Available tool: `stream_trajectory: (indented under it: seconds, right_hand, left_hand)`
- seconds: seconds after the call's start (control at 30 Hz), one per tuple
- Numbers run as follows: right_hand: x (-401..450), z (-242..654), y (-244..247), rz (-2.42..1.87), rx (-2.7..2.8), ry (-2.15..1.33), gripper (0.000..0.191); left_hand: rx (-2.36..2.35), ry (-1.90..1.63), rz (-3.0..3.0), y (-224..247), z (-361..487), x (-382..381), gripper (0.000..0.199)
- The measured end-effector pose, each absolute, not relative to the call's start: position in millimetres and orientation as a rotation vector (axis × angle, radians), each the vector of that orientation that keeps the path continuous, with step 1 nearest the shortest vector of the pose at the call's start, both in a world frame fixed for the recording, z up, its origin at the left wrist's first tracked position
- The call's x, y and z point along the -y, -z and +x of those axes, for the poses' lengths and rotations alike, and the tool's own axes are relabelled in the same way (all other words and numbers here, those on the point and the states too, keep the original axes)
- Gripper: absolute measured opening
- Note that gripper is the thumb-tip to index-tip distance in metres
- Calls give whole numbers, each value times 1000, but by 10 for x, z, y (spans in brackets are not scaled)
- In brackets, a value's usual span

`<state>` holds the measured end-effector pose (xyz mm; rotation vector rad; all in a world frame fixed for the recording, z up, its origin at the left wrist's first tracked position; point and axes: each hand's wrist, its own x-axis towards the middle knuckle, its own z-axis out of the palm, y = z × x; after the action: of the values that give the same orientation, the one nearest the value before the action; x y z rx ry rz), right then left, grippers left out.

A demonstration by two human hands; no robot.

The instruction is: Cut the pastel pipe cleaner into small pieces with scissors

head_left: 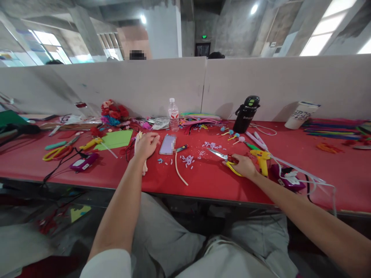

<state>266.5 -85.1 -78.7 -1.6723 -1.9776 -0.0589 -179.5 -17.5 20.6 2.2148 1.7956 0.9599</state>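
While the right hand (244, 166) curls its fingers about the handles of the scissors (218, 154), the left hand (147, 145) lies to the left, over the bundle (145, 168), its fingers loosely bent; whether they grip any of it, I cannot tell.

The scissors are at the right of the middle of the red table (208, 183). Their blades are silvery and taper to a point that faces left and slightly far; the handles show yellow, with red by the pivot. Whether the blades are parted is too small to tell.

The bundle is made of pale cream strips, its ends showing on the far and near sides of the left hand. One similar strip (180, 173) lies apart, slightly curved, between the hands. Near its right side are scattered lilac bits (188, 160), short and stubby, with more beyond, near the blade tips. A phone (167, 144) lies just right of the left hand.
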Motion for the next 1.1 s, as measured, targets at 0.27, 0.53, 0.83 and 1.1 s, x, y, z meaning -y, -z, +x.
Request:
stream_trajectory:
  seconds: [0.27,0.53,0.83,1.1]
  right_hand:
    - [837,2679,834,-1692,1995,78,50]
    - [814,2731,866,-1673,2031,105,49]
    - [806,2775,858,-1685,2020,22,47]
    - [827,2741,835,-1632,1960,-20,44]
  left_hand:
    - [-1752,-1703,2162,-26,-1796,1594,21]
    - [-2197,-1043,1175,1696,-2104,3360,53]
    - [-1840,-878,848,1894,-1546,3667,51]
    - [-1602,-763,1205,1826,-1485,3734,33]
